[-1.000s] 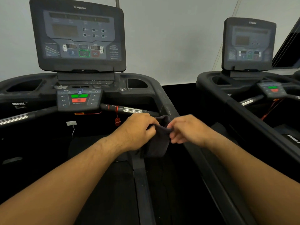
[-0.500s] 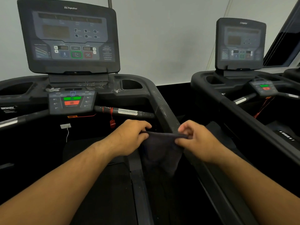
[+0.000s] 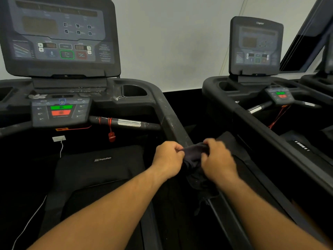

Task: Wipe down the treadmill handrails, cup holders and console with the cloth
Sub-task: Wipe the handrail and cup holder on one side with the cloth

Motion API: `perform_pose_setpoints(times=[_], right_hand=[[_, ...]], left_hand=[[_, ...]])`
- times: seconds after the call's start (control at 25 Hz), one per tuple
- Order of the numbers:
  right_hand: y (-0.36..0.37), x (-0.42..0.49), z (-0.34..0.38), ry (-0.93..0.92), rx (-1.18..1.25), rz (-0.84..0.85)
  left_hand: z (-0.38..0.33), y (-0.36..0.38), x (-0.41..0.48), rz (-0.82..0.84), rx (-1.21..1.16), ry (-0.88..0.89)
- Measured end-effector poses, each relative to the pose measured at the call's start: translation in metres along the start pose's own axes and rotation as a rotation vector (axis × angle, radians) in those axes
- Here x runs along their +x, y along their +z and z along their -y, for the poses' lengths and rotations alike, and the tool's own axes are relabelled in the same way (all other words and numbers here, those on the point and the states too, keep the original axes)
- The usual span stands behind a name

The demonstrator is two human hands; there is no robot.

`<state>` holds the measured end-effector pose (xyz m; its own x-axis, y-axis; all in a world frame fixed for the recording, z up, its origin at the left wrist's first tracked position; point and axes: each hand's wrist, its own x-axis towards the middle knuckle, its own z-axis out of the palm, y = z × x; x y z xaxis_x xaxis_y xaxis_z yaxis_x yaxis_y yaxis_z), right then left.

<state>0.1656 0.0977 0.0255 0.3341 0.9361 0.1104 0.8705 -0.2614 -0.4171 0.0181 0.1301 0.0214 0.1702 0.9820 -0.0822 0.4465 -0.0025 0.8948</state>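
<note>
Cloth (image 3: 193, 154): half a second ago it hung stretched flat between my hands. Now it is bunched, with my left hand (image 3: 168, 157) and right hand (image 3: 219, 159) drawn almost together. The fingers (image 3: 176, 150) of both hands are curled tight and pinch the upper edge; the rest hangs below. The cloth sits just beside the right handrail (image 3: 173, 123); I cannot tell whether it touches.

Assessment: I am gathering it into a wiping pad, and no wiping is under way. The handrail shows white specks. The cup holder (image 3: 134, 91) and console (image 3: 59, 37) are well apart from the cloth.
</note>
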Motion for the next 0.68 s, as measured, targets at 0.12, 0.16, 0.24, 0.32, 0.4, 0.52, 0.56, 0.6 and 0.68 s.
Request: perform_pose_setpoints(times=[0.12, 0.16, 0.24, 0.32, 0.4, 0.52, 0.56, 0.6, 0.68], right_hand=[[0.026, -0.017, -0.003, -0.004, 0.104, 0.05], [0.028, -0.016, -0.002, -0.021, 0.04, 0.088], [0.03, -0.017, 0.007, -0.054, -0.157, 0.244], [0.035, -0.024, 0.016, -0.052, -0.297, 0.353], [0.039, -0.034, 0.015, -0.072, -0.341, 0.307], [0.039, -0.041, 0.006, -0.139, -0.333, 0.271], [0.038, -0.042, 0.004, -0.145, -0.335, 0.289], [0.038, -0.041, 0.004, -0.142, -0.334, 0.3], [0.041, -0.032, 0.008, -0.124, -0.323, 0.292]], left_hand=[[0.019, -0.001, 0.005, -0.023, -0.06, -0.065], [0.023, -0.004, 0.007, -0.026, -0.073, -0.07], [0.028, -0.015, 0.011, -0.07, -0.083, -0.061], [0.032, -0.028, 0.014, -0.113, -0.068, -0.06], [0.039, -0.037, 0.017, -0.114, -0.03, -0.054], [0.049, -0.047, 0.018, -0.091, 0.079, -0.022], [0.052, -0.048, 0.019, -0.074, 0.113, -0.012], [0.055, -0.048, 0.021, -0.057, 0.149, 0.004], [0.06, -0.046, 0.027, -0.023, 0.256, 0.073]])
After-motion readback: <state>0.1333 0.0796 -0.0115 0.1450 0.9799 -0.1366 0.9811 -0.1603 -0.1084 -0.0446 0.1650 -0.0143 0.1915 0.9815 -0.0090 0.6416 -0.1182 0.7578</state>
